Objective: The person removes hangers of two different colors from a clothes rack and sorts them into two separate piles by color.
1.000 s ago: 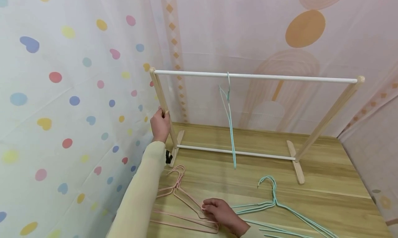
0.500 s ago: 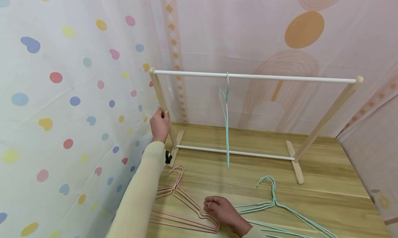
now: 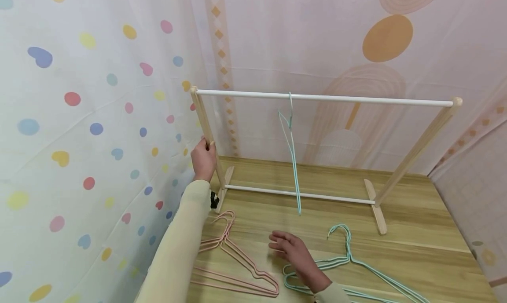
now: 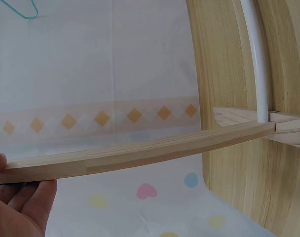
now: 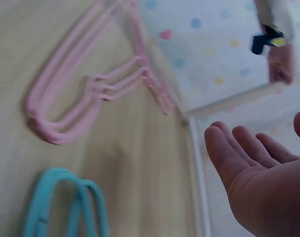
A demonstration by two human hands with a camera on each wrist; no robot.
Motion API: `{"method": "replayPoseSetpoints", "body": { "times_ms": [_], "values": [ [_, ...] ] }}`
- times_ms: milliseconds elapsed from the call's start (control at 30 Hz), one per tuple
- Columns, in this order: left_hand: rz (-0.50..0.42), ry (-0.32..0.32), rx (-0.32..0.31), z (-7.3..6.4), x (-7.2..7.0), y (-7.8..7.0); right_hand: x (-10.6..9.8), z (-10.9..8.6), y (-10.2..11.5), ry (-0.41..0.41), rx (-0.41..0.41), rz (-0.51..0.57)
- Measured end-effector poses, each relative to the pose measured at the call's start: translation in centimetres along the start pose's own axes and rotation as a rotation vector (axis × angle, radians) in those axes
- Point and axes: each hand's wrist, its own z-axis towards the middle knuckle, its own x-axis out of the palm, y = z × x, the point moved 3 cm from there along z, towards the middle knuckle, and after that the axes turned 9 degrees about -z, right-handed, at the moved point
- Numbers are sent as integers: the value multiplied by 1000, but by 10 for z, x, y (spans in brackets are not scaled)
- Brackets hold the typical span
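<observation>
My left hand (image 3: 203, 161) grips the left wooden post (image 4: 140, 151) of a clothes rack, thumb on one side and fingers on the other. In the head view my right hand (image 3: 292, 253) hovers above the table with nothing in it, its fingers (image 5: 224, 148) loosely extended. Pink hangers (image 3: 241, 259) lie to its left, stacked together. Teal hangers (image 3: 350, 258) lie partly under it and to its right. One teal hanger (image 3: 295, 162) hangs edge-on from the rack's white top rail (image 3: 356, 99).
A white lower rail (image 3: 332, 198) joins the rack's two wooden feet. The right post (image 3: 420, 149) leans outward in the head view. A dotted curtain (image 3: 99, 171) stands close on the left, with another patterned curtain (image 3: 269, 48) behind the rack.
My right hand has left the pink hangers and moved up and to the right. The hanging teal hanger sways at its lower end. My left hand has stayed on the post.
</observation>
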Motion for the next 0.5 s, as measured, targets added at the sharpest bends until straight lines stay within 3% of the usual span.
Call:
{"method": "replayPoseSetpoints", "body": {
  "times_ms": [300,500],
  "values": [
    [-2,-10,12,1,1,0,-35,2,35,-120,-60,194],
    [-3,-22,19,2,0,2,-49,6,56,-161,-91,230]
  ]
}}
